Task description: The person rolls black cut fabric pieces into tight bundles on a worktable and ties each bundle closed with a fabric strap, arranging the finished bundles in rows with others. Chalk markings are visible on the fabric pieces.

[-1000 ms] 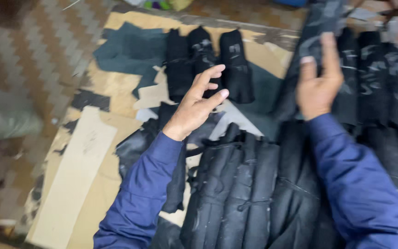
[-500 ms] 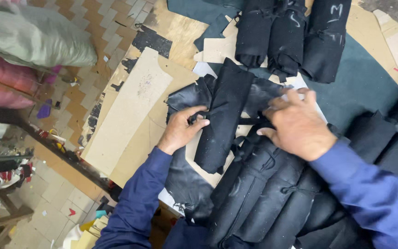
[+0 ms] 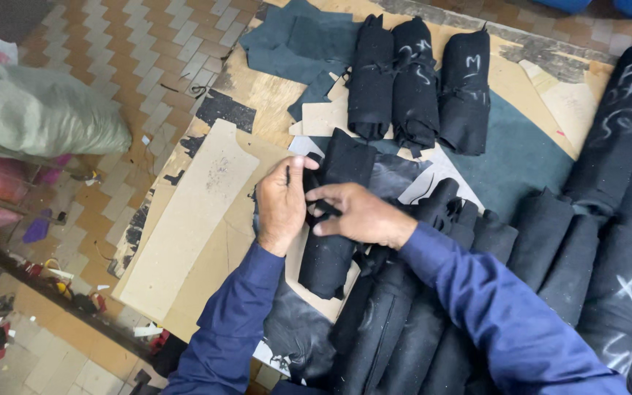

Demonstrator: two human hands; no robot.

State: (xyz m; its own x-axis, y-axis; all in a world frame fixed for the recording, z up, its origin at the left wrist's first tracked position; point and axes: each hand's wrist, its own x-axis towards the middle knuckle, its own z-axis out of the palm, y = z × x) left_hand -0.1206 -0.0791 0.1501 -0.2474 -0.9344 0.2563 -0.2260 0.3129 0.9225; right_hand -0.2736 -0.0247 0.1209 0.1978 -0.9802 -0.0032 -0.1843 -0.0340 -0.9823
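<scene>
Black fabric roll (image 3: 334,219) held in both hands over the wooden table (image 3: 257,95).

The left hand (image 3: 281,205) wraps its curled fingers round the roll's left edge; the right hand (image 3: 360,214) pinches the tie strip at its middle, thumb and forefinger pressed together. Three tied rolls (image 3: 418,80) lie beyond the fingertips, a cardboard sheet (image 3: 192,219) just left.

3 fabric rolls (image 3: 418,80) lie behind the hands; cardboard sheet (image 3: 192,219) left.

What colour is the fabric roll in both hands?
Black, seen in the head view: the fabric roll.
</scene>
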